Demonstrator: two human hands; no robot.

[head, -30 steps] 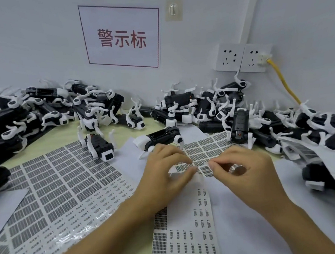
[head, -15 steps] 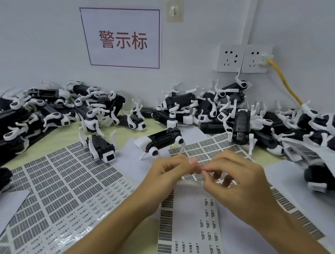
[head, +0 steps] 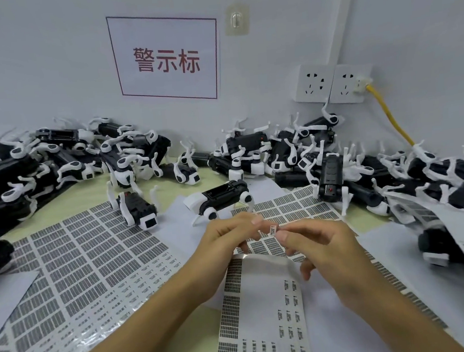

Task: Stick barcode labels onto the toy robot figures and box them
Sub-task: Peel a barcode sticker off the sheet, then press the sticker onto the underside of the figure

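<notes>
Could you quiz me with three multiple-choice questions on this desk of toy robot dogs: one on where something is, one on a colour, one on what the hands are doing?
1. Where is the small barcode label?
A. stuck on a toy's back
B. between the fingertips of the two hands, above the label sheet
C. on the wall sign

2. What colour is the cable plugged into the wall socket?
A. yellow
B. blue
C. black

3. What is the right hand doing?
A. lying flat on the table
B. gripping a toy
C. pinching the label

Answers: 1 B, the label sits between the left hand and the right hand, off the sheet. 2 A, the cable runs yellow down from the socket. 3 C, thumb and forefinger close on the label's edge.
</notes>
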